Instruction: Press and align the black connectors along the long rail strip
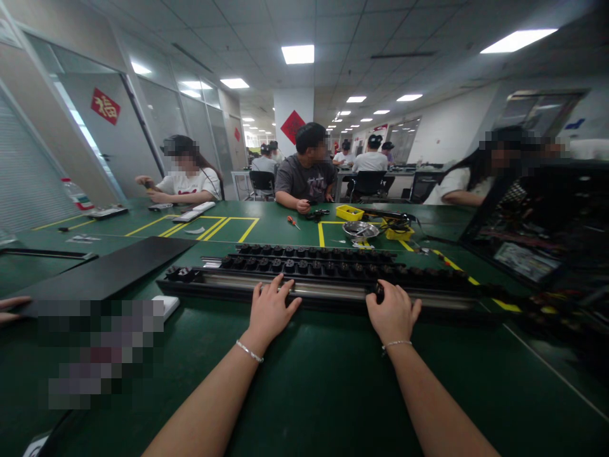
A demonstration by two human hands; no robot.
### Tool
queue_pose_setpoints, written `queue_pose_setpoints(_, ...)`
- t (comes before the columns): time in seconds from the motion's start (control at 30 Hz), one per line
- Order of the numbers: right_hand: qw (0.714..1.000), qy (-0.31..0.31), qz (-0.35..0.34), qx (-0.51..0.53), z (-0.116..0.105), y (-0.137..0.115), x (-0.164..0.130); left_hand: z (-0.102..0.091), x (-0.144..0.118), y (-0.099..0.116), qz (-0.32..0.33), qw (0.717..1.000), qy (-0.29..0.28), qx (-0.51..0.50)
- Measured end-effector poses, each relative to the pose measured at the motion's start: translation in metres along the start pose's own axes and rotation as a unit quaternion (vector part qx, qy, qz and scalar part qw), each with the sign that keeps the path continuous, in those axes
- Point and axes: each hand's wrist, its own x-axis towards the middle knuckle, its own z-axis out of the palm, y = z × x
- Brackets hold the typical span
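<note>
A long black rail assembly [333, 287] with a silver strip and rows of small black round parts [304, 266] lies across the green table in front of me. My left hand [271, 311] rests flat on its near edge, fingers spread over the silver strip. My right hand [392, 311] is curled at the rail, its fingertips pinching one small black part [379, 292] on the strip. Both wrists wear thin bracelets.
A black flat panel [109, 270] lies at left, with another person's fingers [12, 308] at the left edge. Farther back stand yellow trays [349, 212], a metal bowl [360, 230] and a screwdriver [292, 221]. Several people sit across the table. A dark open case [537, 235] stands right.
</note>
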Motion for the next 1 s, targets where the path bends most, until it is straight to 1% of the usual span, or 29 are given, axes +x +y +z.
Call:
queue_pose_setpoints(0.37,1.0,-0.015,0.006,-0.001,-0.0019,-0.0003,0.0009,0.0013,-0.0008,-0.001,0.006,1.0,0.01,0.005)
queue_pose_setpoints(0.83,1.0,-0.007,0.018,-0.009,-0.0024,0.003,0.0023,0.0029,-0.0012,-0.0009,0.01,1.0,0.022,0.004)
queue_pose_setpoints(1.0,1.0,-0.013,0.021,-0.011,-0.0046,0.0047,0.0035,0.0025,-0.0009,-0.0008,0.008,1.0,0.022,0.002)
